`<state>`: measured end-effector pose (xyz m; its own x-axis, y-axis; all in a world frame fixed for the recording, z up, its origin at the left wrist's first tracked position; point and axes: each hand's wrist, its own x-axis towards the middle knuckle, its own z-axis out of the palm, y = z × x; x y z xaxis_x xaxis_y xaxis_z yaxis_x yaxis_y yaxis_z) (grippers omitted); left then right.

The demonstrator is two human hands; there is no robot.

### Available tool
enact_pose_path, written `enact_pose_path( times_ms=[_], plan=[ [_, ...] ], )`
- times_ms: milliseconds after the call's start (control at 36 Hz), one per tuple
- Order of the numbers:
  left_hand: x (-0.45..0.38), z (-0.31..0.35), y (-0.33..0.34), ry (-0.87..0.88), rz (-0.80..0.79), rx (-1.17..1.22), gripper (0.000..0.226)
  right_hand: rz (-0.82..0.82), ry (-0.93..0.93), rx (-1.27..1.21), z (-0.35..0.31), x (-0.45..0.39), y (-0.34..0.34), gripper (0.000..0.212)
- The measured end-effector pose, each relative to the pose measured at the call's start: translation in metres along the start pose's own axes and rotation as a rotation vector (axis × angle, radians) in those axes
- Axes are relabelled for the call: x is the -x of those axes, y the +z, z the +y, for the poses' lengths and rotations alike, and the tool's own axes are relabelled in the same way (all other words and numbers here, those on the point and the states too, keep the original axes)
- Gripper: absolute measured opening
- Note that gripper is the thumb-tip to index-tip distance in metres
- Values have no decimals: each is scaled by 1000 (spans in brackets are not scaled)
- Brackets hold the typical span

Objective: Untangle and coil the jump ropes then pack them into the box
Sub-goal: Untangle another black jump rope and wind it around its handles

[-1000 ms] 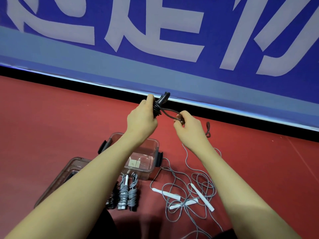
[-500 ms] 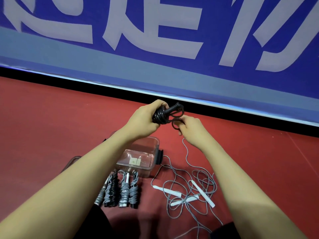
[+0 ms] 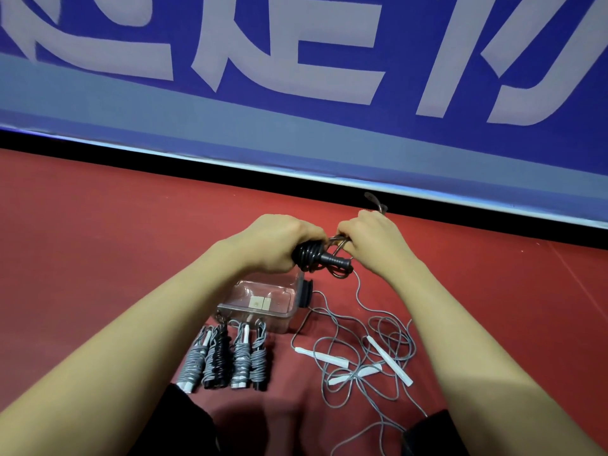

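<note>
My left hand (image 3: 279,243) grips a black jump rope (image 3: 317,258), its cord wound in coils around the handles. My right hand (image 3: 375,240) pinches the loose loop of that cord beside the coils. Both hands hover above a clear plastic box (image 3: 263,301) on the red floor. In front of the box lie several coiled ropes (image 3: 227,358) side by side, grey and black. To the right sprawls a tangle of grey ropes with white handles (image 3: 362,363).
A blue banner with white characters (image 3: 296,77) stands along the far edge of the red floor (image 3: 98,241). A grey cord end (image 3: 373,200) shows behind my right hand. Dark clothing (image 3: 187,419) sits at the bottom between my arms.
Both hands have dropped lower and closer to the box. The rope's handle now points right instead of up, and more cord sits wound around it.
</note>
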<state>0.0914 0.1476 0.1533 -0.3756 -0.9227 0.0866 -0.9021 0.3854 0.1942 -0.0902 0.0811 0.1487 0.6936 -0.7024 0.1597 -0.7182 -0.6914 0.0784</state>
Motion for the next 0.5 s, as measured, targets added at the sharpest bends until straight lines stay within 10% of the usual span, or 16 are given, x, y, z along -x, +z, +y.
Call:
enact_pose_path(
  times_ms=[500],
  plan=[
    [1,-8,17,-33,96,-161,27,-110,87,-490,6,-6,0,12]
  ],
)
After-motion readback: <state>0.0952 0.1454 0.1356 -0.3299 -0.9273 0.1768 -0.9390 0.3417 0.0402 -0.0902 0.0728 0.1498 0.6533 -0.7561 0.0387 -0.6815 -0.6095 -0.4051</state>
